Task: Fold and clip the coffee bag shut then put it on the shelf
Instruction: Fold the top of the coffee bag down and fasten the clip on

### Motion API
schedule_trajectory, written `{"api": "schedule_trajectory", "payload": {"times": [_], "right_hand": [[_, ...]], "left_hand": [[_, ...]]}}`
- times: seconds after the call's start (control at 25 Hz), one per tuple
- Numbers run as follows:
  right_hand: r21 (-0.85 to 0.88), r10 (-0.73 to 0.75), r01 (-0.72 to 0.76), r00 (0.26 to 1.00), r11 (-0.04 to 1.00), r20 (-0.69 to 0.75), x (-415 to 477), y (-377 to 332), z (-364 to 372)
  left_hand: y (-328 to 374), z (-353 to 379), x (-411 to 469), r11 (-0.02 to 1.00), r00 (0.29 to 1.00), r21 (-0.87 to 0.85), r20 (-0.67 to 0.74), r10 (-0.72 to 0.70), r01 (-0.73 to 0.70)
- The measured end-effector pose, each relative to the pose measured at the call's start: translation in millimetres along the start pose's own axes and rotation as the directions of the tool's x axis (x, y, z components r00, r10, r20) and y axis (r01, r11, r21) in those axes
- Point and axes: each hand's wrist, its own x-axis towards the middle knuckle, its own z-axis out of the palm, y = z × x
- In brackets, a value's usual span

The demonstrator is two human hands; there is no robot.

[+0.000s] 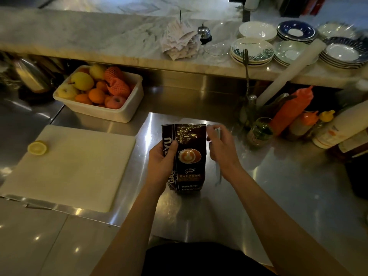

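A dark brown coffee bag (pixel 189 156) with a latte picture stands upright on the steel counter (pixel 258 196) in the middle of the view. My left hand (pixel 162 162) grips its left side, thumb on the front. My right hand (pixel 221 148) is just right of the bag's top and holds a long pale clip (pixel 218 172) that hangs down below the palm. The clip is apart from the bag. The bag's top edge looks flat and crinkled.
A white cutting board (pixel 75 166) with a lemon half (pixel 37 147) lies to the left. A white tub of fruit (pixel 99 92) stands behind it. Sauce bottles (pixel 292 110) and a jar (pixel 260 132) crowd the right. A marble shelf (pixel 99 36) above holds stacked plates (pixel 253 49), receipts and a bell.
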Motion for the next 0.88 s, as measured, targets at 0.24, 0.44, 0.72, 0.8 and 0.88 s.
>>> {"api": "schedule_trajectory", "payload": {"times": [0.24, 0.44, 0.72, 0.8, 0.88], "right_hand": [[-0.172, -0.192, 0.179, 0.980, 0.969, -0.062, 8.6, -8.3, 27.9], [-0.319, -0.117, 0.081, 0.989, 0.944, -0.093, 21.8, 10.0, 45.9], [-0.369, -0.060, 0.025, 0.995, 0.929, -0.084, 21.3, 25.7, 57.8], [-0.424, -0.082, 0.031, 0.991, 0.905, -0.102, 22.5, 23.1, 60.8], [-0.416, -0.074, 0.024, 0.992, 0.909, -0.105, 21.0, 23.1, 62.8]], "left_hand": [[0.6, -5.4, 15.9, 0.995, 0.997, 0.075, -0.027, 0.073, -0.071], [3.0, -16.3, 36.3, 0.955, 0.983, 0.246, -0.046, 0.180, -0.164], [-8.3, -18.6, 48.3, 0.940, 0.990, 0.322, -0.048, 0.132, -0.110], [-4.9, -15.1, 45.5, 0.947, 0.988, 0.308, -0.088, 0.123, -0.091], [-2.5, -15.1, 47.5, 0.950, 0.990, 0.304, -0.090, 0.107, -0.075]]}}
